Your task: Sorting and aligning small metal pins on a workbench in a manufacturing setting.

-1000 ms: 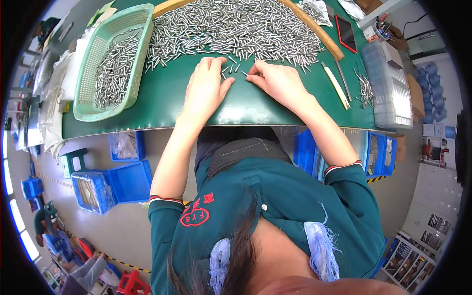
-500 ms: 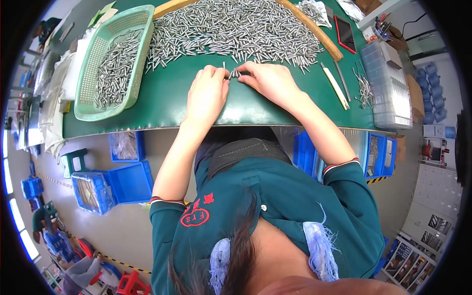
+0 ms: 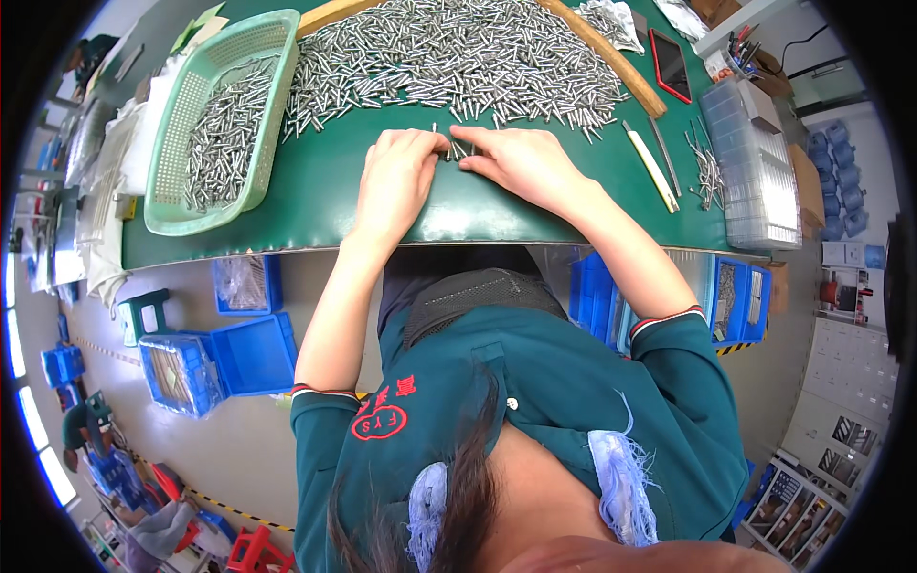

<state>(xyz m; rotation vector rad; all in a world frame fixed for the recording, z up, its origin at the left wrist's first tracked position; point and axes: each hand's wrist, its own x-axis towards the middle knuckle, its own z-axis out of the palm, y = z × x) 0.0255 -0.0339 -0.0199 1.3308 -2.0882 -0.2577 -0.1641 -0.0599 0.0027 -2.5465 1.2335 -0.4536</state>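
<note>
My left hand (image 3: 394, 180) rests on the green table top with its fingers curled together. A small metal pin (image 3: 435, 128) sticks up by its fingertips. Facing it, my right hand (image 3: 521, 164) has thumb and forefinger bent round a few metal pins (image 3: 458, 151) in the gap between the hands. The fingers hide part of these pins. Beyond both hands spreads a wide pile of similar loose metal pins (image 3: 449, 57). To the left, a pale green perforated plastic basket (image 3: 164, 181) holds many more pins.
Wooden bars (image 3: 611, 57) edge the pile. On the right lie a red-cased phone (image 3: 671, 65), a white-handled tool (image 3: 653, 172), a thin metal strip (image 3: 664, 158), some long metal pieces (image 3: 707, 177) and clear plastic boxes (image 3: 755, 162). Blue bins (image 3: 253, 353) stand below the table.
My left hand has shifted slightly left. The right thumb and forefinger have spread a little wider around the pins between the hands.
</note>
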